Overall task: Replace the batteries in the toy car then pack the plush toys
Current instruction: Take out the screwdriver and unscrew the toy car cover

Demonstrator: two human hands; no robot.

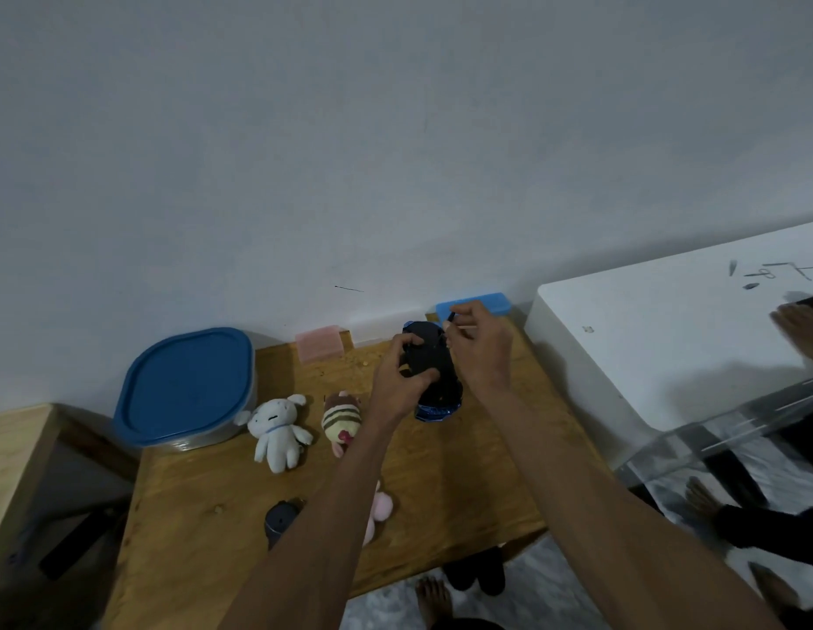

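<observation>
Toy car upside down above the counter, right of the plush toys. Our left hand grips its underside; right hand pinches a thin tool at its far end. Rigid, light, likely slick plastic: we'd hold the body sides, not the wheels.

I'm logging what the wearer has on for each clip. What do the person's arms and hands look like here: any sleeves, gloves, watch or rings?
Both forearms are bare to the frame edge, no sleeves showing. The left hand and right hand wear no gloves; no watch, bracelet or ring is visible.
</observation>
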